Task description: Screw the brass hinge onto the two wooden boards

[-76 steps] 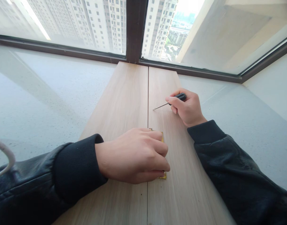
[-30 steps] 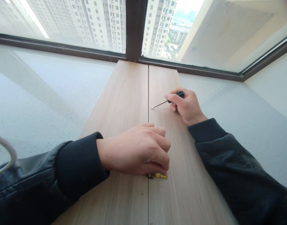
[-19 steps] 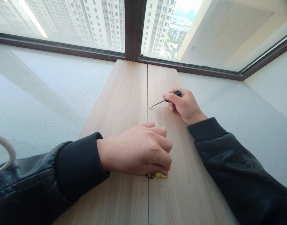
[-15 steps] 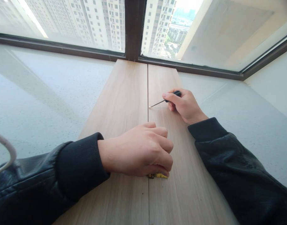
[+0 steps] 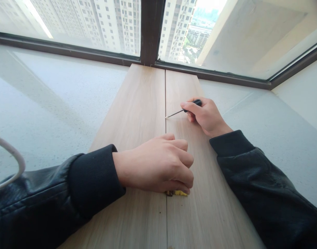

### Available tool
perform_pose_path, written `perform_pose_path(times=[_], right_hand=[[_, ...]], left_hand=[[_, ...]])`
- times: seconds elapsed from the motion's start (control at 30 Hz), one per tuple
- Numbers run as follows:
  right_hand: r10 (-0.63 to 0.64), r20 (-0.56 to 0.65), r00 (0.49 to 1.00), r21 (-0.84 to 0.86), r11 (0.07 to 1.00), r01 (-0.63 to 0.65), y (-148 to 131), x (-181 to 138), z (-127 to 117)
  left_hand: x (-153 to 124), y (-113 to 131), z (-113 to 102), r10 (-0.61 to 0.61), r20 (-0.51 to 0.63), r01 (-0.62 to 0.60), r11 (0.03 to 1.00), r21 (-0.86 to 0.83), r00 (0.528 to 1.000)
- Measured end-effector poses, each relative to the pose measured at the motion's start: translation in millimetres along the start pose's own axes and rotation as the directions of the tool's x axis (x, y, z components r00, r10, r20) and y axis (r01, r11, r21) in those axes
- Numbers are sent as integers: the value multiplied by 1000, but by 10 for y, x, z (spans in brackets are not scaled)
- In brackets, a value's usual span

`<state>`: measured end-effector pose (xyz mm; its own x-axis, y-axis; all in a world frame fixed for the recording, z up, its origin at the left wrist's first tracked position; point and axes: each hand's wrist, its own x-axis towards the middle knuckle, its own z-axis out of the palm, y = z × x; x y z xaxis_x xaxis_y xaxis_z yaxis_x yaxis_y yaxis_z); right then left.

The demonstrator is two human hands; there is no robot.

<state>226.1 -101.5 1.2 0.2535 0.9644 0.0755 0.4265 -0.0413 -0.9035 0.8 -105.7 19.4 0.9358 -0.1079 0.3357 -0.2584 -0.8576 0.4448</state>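
While the right hand [image 5: 210, 117] is gripping a black-handled screwdriver [image 5: 198, 102] right of the board seam [image 5: 165, 93], the tip is sitting at the seam. Left hand [image 5: 158, 164] is bending over a yellow piece [image 5: 181, 193], its visible part lying just right of the seam; can't tell if it's pinching.

Left board [image 5: 132, 114] and right board [image 5: 212, 207] side by side on windowsill [image 5: 57, 110], seam between, far ends at window frame [image 5: 83, 52]. Left hand [image 5: 157, 164] across seam, hinge [image 5: 180, 193] mostly hidden under it, visible bit at seam and on right board. Right hand [image 5: 207, 116] farther back, over right board, screwdriver [image 5: 184, 110] in it, tip leftward at seam. Cable [image 5: 11, 150] far left, by left sleeve [image 5: 93, 176].
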Motion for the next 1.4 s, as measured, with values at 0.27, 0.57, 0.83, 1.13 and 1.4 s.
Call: perform_pose_path(times=[0.27, 0.57, 0.83, 1.13, 1.4], right_hand=[[-56, -6, 998, 21, 998, 56, 35, -47, -20], [-65, -9, 998, 27, 998, 65, 11, -62, -14], [7, 73, 997, 19, 1000, -8, 41, 55, -89], [54, 55, 997, 73, 996, -58, 118, 204, -107], [46, 31, 998, 114, 992, -49, 89, 190, -101]], left_hand=[[-57, 16, -60, -59, 3, 59, 990, -125, 998], [-51, 48, -44, -77, 58, 84, 988, -133, 995], [-85, 11, -19, -60, 6, 61, 989, -137, 998], [-70, -18, -2, -79, -5, 77, 985, -153, 997], [-68, 3, -36, -121, -30, 113, 974, -197, 992]])
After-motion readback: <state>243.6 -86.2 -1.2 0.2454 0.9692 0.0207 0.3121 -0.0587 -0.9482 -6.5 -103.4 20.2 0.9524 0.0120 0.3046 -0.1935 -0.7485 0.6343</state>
